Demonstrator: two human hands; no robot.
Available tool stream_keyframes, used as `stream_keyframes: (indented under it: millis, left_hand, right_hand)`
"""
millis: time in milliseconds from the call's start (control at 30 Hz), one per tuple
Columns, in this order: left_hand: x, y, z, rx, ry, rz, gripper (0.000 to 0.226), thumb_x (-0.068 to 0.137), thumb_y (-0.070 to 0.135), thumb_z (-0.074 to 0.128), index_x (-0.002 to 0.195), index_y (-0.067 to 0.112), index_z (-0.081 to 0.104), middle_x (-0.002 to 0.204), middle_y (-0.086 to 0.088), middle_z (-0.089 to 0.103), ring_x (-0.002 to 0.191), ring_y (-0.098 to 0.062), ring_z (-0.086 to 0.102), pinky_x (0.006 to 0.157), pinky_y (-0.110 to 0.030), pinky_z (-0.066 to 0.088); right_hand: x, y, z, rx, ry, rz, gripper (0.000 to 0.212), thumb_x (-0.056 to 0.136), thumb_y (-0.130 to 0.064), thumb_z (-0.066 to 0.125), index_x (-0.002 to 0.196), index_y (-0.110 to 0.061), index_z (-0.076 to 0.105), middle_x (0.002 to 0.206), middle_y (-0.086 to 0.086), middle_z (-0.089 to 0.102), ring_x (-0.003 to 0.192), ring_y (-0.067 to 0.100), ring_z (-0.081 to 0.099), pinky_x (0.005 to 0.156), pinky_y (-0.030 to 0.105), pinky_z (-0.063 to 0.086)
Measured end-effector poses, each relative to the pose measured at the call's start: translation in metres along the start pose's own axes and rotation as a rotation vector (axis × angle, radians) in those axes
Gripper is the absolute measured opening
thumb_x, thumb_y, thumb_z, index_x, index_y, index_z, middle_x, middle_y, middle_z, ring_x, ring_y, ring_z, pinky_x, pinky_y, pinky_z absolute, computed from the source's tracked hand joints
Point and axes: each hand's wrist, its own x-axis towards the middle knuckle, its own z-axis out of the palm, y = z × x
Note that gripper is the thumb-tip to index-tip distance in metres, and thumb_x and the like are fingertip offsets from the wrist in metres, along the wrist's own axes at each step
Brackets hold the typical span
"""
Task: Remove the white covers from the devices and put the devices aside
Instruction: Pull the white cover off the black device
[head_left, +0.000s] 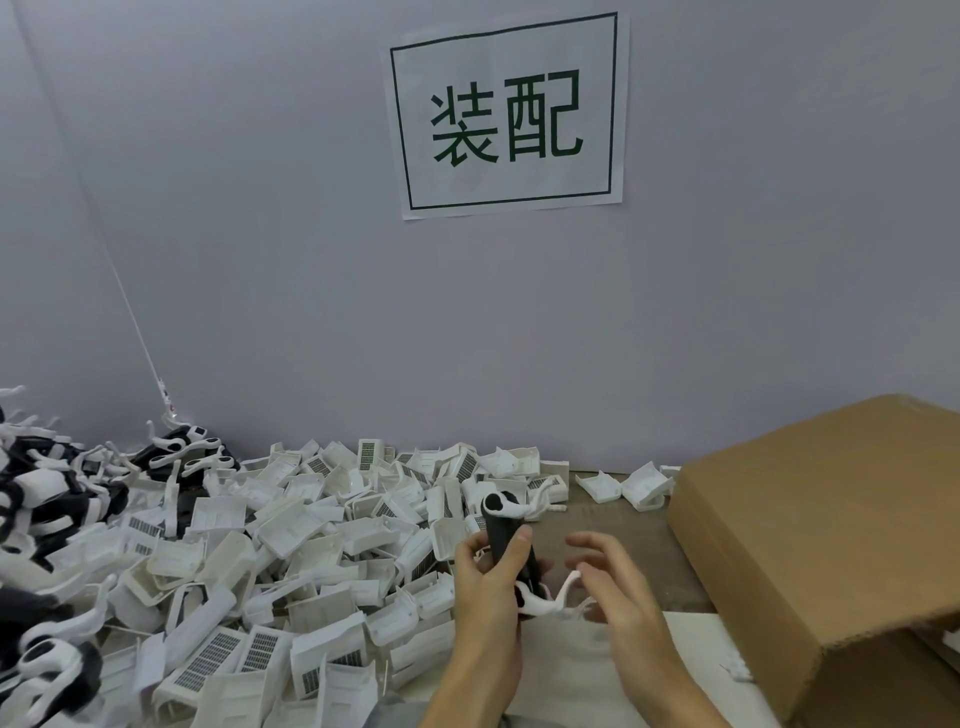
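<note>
- Gripping a black device in curled fingers and thumb, the left hand holds it upright above the near edge of the table.
- The device carries white parts at its top end and at its lower end, where thin white arms project toward the right.
- The right hand hovers just beside the device with its fingers spread and loosely bent; it holds nothing, and whether a fingertip touches the white arms cannot be determined.
- A heap of white covers lies over the left and centre of the table, many showing dark grilles.
- A heap of black-and-white devices occupies the far left, partly cut off by the frame edge.
- A brown cardboard box stands on the right, its lower corner cut off.
- Two more white covers lie between the heap and the box, against the wall.
- A pale grey wall backs the table and bears a white paper sign with a green border and two green characters.
- The hands appear blurred, so fine finger detail is hard to make out.
</note>
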Motion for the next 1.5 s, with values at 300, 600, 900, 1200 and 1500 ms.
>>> stream_keyframes:
  millis: [300, 600, 900, 1200, 1500]
  left_hand:
    - [-0.004, 0.007, 0.004, -0.083, -0.044, -0.070, 0.054, 0.092, 0.035, 0.066, 0.127, -0.004, 0.053, 0.101, -0.022, 0.062, 0.092, -0.035, 0.060, 0.080, -0.046, 0.050]
    - [-0.005, 0.014, 0.000, -0.152, -0.107, -0.026, 0.047, 0.079, 0.017, 0.070, 0.120, -0.005, 0.062, 0.090, -0.015, 0.073, 0.076, -0.025, 0.069, 0.064, -0.034, 0.054]
    - [-0.004, 0.029, 0.001, -0.045, -0.271, -0.139, 0.047, 0.085, 0.043, 0.064, 0.099, -0.002, 0.073, 0.099, -0.021, 0.071, 0.086, -0.033, 0.067, 0.084, -0.048, 0.054]
    - [0.012, 0.063, -0.018, -0.144, 0.343, 0.093, 0.011, 0.099, 0.028, 0.063, 0.101, 0.018, 0.065, 0.091, -0.011, 0.073, 0.075, -0.020, 0.068, 0.047, -0.028, 0.053]
    - [0.019, 0.062, -0.021, -0.144, 0.361, 0.130, 0.022, 0.099, 0.029, 0.061, 0.115, 0.014, 0.064, 0.098, -0.015, 0.073, 0.074, -0.021, 0.066, 0.044, -0.026, 0.049]
  right_hand:
    - [-0.003, -0.005, 0.008, -0.892, -0.008, -0.508, 0.050, 0.078, -0.069, 0.050, 0.122, -0.047, 0.056, 0.112, -0.027, 0.044, 0.107, -0.004, 0.047, 0.094, 0.026, 0.034]
    - [0.003, -0.004, 0.003, 0.047, 0.028, -0.072, 0.015, 0.082, -0.019, 0.081, 0.092, -0.030, 0.078, 0.090, 0.000, 0.076, 0.080, 0.014, 0.072, 0.064, 0.021, 0.053]
    - [0.002, -0.009, 0.002, 0.175, -0.145, 0.063, 0.038, 0.074, -0.043, 0.069, 0.110, -0.034, 0.075, 0.109, 0.002, 0.075, 0.101, 0.018, 0.071, 0.075, 0.030, 0.049]
    - [0.001, 0.007, 0.007, -0.489, -0.107, -0.161, 0.027, 0.094, -0.020, 0.063, 0.107, -0.042, 0.056, 0.106, -0.017, 0.061, 0.104, -0.006, 0.054, 0.080, 0.010, 0.042]
    - [0.004, 0.013, 0.021, -0.968, -0.534, -0.208, 0.041, 0.094, -0.045, 0.051, 0.134, -0.047, 0.054, 0.141, -0.041, 0.026, 0.132, -0.006, 0.022, 0.104, 0.032, 0.025]
